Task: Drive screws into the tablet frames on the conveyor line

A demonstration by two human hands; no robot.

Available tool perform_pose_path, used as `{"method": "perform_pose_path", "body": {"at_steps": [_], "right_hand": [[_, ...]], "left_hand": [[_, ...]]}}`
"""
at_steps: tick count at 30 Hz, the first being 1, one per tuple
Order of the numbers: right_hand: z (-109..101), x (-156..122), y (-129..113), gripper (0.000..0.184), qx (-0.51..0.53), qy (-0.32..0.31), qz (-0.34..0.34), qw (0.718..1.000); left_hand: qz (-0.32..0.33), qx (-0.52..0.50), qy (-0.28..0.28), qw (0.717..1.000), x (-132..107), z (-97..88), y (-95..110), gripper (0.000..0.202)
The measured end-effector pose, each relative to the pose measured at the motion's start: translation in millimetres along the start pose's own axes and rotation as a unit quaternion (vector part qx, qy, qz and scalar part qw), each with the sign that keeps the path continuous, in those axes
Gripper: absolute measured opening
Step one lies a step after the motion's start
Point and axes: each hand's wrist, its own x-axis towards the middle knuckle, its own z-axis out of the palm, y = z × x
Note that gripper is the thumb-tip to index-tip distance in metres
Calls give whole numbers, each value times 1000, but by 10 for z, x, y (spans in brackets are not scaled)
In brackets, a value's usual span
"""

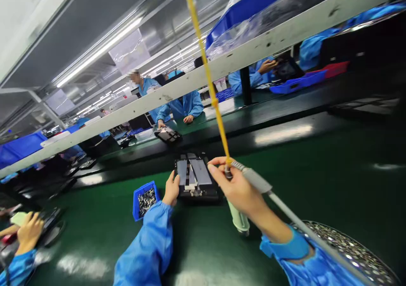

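A black device (195, 177) with grey metal plates on top lies on the green table in front of me. My left hand (171, 189) rests against its left edge, fingers curled on it. My right hand (235, 186) is closed round an electric screwdriver (238, 217) whose tip points down at the table just right of the device. A yellow coiled cord (207, 74) runs up from the screwdriver's top, and a grey cable (287, 212) leads off toward the lower right.
A small blue bin of screws (145, 200) sits left of the device. A round dish of small metal parts (352, 252) is at the lower right. Another person's hand (29, 232) works at the far left. Several people in blue coats sit across the line behind a white rail (253, 49).
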Motion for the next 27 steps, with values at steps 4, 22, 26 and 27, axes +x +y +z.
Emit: {"method": "perform_pose_path", "body": {"at_steps": [4,22,26,27], "right_hand": [[-176,18,191,47,-23,-33,145,989],[-671,-518,465,66,131,34,213,968],[-1075,-509,94,39,88,141,132,977],[-1148,-536,36,34,76,165,112,977]], "left_hand": [[-49,-33,-72,996,-1034,-476,-451,84],[-44,171,-383,907,-1456,-523,-188,102],[-5,283,-253,925,-1148,-1114,-25,83],[17,349,-156,924,-990,-1321,-41,74]]}}
